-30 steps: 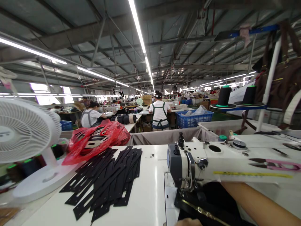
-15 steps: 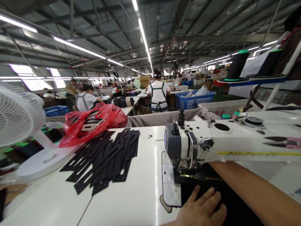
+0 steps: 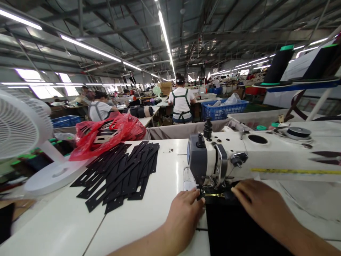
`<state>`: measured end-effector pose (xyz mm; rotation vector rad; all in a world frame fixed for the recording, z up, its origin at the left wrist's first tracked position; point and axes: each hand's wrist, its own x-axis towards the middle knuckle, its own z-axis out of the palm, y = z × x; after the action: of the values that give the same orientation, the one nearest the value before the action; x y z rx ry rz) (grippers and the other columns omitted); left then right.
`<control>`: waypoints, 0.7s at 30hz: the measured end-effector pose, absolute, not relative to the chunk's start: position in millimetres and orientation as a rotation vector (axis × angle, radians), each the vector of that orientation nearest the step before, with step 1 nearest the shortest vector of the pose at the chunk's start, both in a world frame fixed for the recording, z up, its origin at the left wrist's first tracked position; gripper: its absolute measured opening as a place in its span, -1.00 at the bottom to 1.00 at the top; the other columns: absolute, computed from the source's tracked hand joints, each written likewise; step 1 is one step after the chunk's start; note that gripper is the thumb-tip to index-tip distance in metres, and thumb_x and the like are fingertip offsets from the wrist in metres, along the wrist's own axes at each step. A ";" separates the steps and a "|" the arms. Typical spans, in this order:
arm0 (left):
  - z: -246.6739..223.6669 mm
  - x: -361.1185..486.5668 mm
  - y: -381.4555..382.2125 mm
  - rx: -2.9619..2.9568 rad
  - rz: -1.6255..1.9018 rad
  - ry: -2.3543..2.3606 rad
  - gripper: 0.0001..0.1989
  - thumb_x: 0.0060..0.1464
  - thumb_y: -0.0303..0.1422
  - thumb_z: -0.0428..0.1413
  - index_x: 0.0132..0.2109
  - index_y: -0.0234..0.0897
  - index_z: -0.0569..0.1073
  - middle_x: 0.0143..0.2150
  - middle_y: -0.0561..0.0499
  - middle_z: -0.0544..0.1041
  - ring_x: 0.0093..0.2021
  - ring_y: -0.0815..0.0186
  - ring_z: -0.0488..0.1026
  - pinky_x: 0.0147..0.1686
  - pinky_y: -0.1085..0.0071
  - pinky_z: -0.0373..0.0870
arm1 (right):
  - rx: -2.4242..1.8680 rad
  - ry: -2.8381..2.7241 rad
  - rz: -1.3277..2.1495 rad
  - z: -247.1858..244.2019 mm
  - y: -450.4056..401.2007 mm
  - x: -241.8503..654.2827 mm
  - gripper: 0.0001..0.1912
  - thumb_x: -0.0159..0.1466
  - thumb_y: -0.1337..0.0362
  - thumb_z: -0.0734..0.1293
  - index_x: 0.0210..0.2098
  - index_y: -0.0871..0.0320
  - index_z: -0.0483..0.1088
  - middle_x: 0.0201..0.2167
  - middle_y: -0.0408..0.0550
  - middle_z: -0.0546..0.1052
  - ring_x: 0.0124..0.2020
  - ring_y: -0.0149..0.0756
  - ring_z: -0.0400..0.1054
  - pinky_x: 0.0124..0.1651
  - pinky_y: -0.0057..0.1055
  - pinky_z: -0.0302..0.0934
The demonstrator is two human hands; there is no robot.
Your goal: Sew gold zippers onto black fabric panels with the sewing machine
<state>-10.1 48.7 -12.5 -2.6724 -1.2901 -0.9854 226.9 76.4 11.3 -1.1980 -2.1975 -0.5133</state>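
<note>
A person's bare hands worked at a white industrial sewing machine (image 3: 282,153). Black fabric (image 3: 234,227) lay below the needle area and spread toward the person, with a gold-toothed zipper (image 3: 215,195) along its far edge, just below the presser-foot area. The left hand (image 3: 185,217) was at the zipper's left end, its fingers bent and close together; from where I stood, I could not tell whether they pinched the fabric or only pressed on it. The right hand (image 3: 262,204) curled at the zipper's other end, fingertips at the fabric's edge; its grip, too, I could not make out.

To the left, flat black slotted strips (image 3: 119,174) lay in an overlapping heap on the white tabletop (image 3: 149,227). Behind them sat a red plastic bag (image 3: 128,124), near a white fan (image 3: 18,124). Farther off, a co-worker (image 3: 181,101) in green apron straps had their back to us.
</note>
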 end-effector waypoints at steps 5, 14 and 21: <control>-26.8 -2.4 56.5 -2.587 -0.914 -1.174 -0.82 0.23 -0.44 -0.04 -0.19 -0.29 0.47 -0.09 -0.14 0.52 -0.09 0.13 0.49 -0.10 0.14 0.43 | -0.960 -2.353 -0.406 -5.0 58.9 188.7 -0.69 0.30 0.43 0.06 -0.21 0.20 0.41 -0.25 0.07 0.50 -0.23 -0.22 0.39 -0.20 -0.29 0.31; -19.7 -2.3 56.2 -2.617 -1.018 -1.116 -0.68 0.30 -0.36 -0.16 -0.23 -0.33 0.46 -0.15 -0.14 0.54 -0.12 0.16 0.50 -0.14 0.20 0.46 | -0.958 -2.338 -0.179 -9.4 62.4 177.0 -0.62 0.24 0.50 0.07 -0.08 0.18 0.39 -0.17 0.05 0.50 -0.12 -0.21 0.37 -0.08 -0.24 0.30; -20.1 -0.9 58.9 -2.614 -1.099 -1.095 -0.68 0.30 -0.37 -0.15 -0.26 -0.32 0.46 -0.19 -0.10 0.55 -0.17 0.21 0.51 -0.13 0.23 0.45 | -1.001 -2.361 -0.150 -11.5 62.2 175.8 -0.64 0.22 0.51 0.09 -0.10 0.19 0.40 -0.17 0.07 0.49 -0.11 -0.24 0.36 -0.05 -0.26 0.27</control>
<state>-0.9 58.9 -20.1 -2.6138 -1.0947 -1.0990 175.8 62.2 -11.5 -1.0012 -2.3610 -0.1500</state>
